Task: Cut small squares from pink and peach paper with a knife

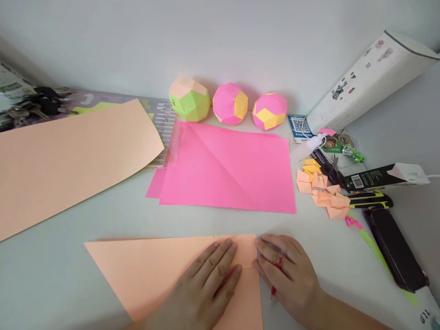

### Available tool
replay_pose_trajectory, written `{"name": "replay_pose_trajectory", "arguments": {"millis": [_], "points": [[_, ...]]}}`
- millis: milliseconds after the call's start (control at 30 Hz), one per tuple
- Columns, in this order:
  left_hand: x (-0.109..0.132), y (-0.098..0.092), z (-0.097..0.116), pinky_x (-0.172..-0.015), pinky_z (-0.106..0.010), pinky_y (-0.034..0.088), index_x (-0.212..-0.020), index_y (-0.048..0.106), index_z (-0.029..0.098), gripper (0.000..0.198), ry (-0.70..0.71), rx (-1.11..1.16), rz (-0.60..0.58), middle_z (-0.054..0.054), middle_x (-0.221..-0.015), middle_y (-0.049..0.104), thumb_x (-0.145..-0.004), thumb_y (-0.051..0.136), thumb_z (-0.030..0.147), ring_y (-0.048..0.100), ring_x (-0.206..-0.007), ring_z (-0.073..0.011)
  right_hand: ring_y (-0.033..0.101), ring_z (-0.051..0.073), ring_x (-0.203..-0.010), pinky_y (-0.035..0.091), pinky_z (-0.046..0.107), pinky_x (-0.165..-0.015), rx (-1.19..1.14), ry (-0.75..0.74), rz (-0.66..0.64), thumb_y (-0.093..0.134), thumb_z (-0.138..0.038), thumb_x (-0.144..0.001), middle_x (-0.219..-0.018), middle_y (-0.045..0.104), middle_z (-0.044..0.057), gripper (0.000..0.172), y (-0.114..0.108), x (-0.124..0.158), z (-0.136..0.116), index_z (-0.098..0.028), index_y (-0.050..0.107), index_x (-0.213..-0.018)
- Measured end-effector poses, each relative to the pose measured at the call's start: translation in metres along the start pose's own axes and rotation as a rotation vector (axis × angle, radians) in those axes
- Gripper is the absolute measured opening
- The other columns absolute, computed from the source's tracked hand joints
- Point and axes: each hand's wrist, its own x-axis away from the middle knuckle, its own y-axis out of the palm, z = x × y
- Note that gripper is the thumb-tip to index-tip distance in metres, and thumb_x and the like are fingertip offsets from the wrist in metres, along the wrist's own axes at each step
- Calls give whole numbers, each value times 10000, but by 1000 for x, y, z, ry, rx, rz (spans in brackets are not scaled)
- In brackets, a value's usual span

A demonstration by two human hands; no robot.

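A folded sheet of peach paper [151, 261] lies on the table in front of me, its left end slanting to a point. My left hand [209, 284] rests flat on it near the right end, fingers stretched out and pressing. At the paper's right edge, my right hand [292, 275] is curled, its fingertips touching the top right corner and the side. A thin red pencil [273, 292] is tucked among its fingers, mostly hidden. Just beyond lie creased pink sheets [227, 169].
A large peach sheet [75, 160] curls up at the left. Paper balls [230, 104] line the wall. To the right are folded paper pieces [330, 199], scissors [332, 173], a yellow-black cutter [369, 200], a black case [395, 250] and a leaning white lamp-like column [364, 82].
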Motion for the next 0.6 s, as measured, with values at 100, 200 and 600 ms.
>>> {"name": "replay_pose_trajectory", "arguments": {"millis": [100,200,600], "points": [[-1,0,0,-991,-480,471,-1248,538,117,410,9,1,15,-163,-1411,439,-898,328,80,277,-1374,-336,656,245,-944,552,386,-703,80,-46,6,622,-52,-817,-968,735,68,126,2,1,-3,-171,655,-845],[-1,0,1,-1010,-485,449,-1243,541,101,387,-5,16,31,-181,-1435,399,-911,343,82,285,-1370,-341,653,237,-956,548,376,-722,102,-31,17,595,-42,-828,-992,731,77,135,1,0,-4,-157,659,-860],[-5,0,1,-1037,-468,421,-1207,566,94,372,-6,33,47,-176,-1361,483,-929,321,73,295,-1367,-329,635,262,-1019,545,398,-777,143,-81,-51,490,-15,-863,-1050,713,128,211,-2,2,-5,-110,676,-894]]}}
